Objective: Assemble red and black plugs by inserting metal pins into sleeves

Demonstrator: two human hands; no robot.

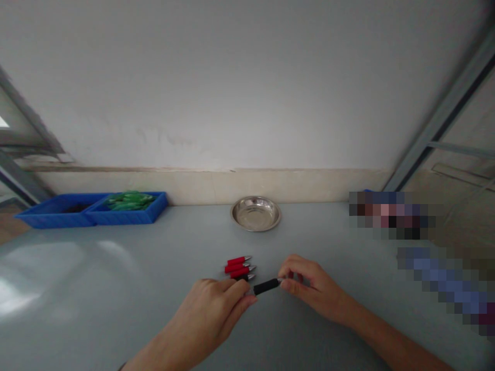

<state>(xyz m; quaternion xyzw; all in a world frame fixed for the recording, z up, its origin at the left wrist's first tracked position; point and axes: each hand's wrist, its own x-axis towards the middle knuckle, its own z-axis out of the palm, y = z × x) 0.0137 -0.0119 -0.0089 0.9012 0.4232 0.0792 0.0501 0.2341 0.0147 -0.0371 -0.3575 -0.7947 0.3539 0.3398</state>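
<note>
A pen with a black grip (266,286) is held between my two hands just above the table. My left hand (214,306) is closed around the pen's rear part, which its fingers mostly hide. The fingertips of my right hand (311,282) pinch the pen's silver tip at the other end. Several pen pieces with silver tips lie beyond my left hand: red ones (238,269) side by side, and a black one (240,277) nearest, partly covered by my fingers.
A round metal dish (256,228) stands by the wall. At the back left are two blue trays (127,218), one with green parts (130,201), the other with small dark parts (75,208). Blurred things (390,214) sit at the right edge, near a metal frame (415,154).
</note>
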